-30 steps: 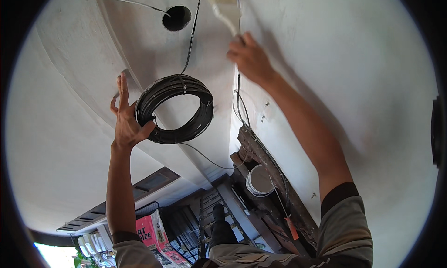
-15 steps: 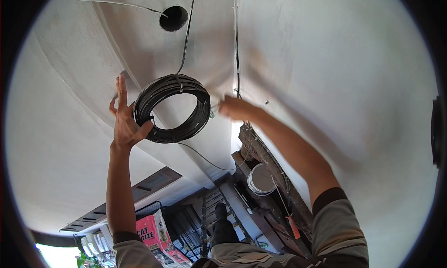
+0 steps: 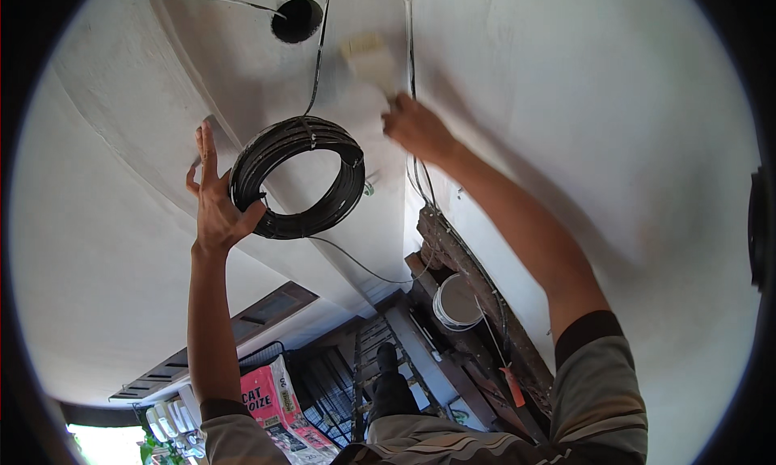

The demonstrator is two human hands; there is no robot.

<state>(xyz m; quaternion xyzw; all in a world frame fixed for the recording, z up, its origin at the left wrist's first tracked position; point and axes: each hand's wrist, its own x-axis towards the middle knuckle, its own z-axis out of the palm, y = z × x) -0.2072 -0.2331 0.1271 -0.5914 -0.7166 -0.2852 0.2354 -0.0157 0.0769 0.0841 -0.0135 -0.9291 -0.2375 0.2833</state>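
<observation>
A flat paintbrush (image 3: 370,61) with pale bristles, blurred by motion, is in my right hand (image 3: 418,127). My fingers are closed round its handle, and the bristles point up toward the pale wall, right of the round hole (image 3: 297,20). My left hand (image 3: 217,210) holds the lower left side of a coil of black cable (image 3: 339,205). The thumb hooks over the ring into its opening, while the other fingers stretch upward beside it. The coil hangs from a black cable (image 3: 317,69) that runs up past the hole.
Cables (image 3: 411,44) run down the wall corner. Below stand a white paint bucket (image 3: 459,302), a red-handled tool (image 3: 512,386), dark timber (image 3: 453,251) and a ladder (image 3: 373,344) under my leg. A pink bag (image 3: 271,396) and a black wire cage (image 3: 323,384) lie lower left.
My right hand has moved up from beside the coil, and the brush now shows plainly above it. My left hand keeps its hold on the coil; the view has shifted slightly.
</observation>
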